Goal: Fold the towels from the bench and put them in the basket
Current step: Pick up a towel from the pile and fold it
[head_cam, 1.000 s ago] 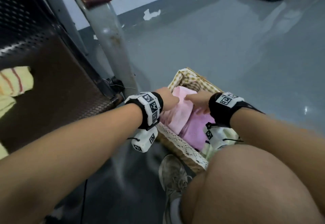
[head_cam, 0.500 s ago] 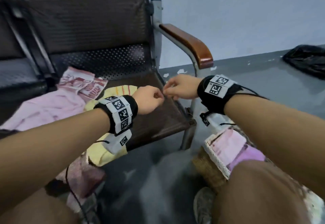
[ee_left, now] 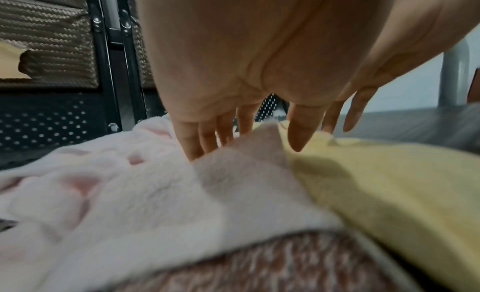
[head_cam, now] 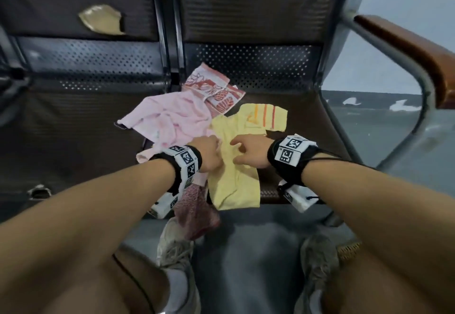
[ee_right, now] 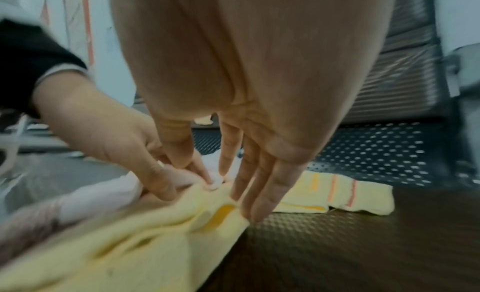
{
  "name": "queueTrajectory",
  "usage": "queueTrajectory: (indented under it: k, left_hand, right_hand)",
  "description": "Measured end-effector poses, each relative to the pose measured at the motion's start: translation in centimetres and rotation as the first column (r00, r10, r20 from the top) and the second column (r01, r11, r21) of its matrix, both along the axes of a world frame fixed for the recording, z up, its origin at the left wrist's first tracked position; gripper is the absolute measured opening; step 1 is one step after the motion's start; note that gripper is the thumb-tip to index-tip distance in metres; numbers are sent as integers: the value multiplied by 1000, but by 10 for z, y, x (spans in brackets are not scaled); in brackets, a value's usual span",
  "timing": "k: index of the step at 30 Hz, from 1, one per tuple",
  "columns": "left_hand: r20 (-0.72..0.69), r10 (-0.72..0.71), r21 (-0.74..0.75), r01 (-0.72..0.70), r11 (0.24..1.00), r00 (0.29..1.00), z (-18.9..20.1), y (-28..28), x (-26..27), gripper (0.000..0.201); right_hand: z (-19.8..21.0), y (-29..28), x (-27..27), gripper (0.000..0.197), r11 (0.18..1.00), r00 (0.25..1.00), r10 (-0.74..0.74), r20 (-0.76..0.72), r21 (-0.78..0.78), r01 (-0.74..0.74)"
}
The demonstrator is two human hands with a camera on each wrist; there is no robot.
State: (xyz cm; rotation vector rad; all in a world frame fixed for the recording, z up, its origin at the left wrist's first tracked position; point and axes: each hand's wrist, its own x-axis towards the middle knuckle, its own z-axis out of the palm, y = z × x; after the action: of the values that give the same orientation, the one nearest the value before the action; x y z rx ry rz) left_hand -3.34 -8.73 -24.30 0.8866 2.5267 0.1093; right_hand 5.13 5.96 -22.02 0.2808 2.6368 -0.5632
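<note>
Head view: left hand (head_cam: 208,152) fingers straight, touching pink towel (head_cam: 170,119); right hand (head_cam: 251,151) spread on yellow towel (head_cam: 234,178). Four towels.

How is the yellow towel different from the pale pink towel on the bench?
The yellow towel has orange stripes at one end; the pale pink towel looks plain. The yellow one hangs over the bench front edge, while the pink one lies bunched further left. Both are still unfolded.
</note>
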Motion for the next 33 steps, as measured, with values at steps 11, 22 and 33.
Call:
queueTrajectory:
  k: [11, 22, 33]
  left_hand:
    - [-94, 6, 115, 5, 993, 996, -1, 23, -12, 56]
    - [46, -173, 635, 105, 765, 984, 59, 70, 22, 11]
    - [-110, -237, 482, 260, 837, 965, 95, 64, 14, 9]
  right_hand:
    - [-18, 26, -30, 38, 996, 991, -76, -111, 46, 82]
    - [39, 74, 18, 25, 695, 668, -627, -400, -676, 247]
    - [36, 112, 61, 24, 896, 770, -437, -465, -300, 327]
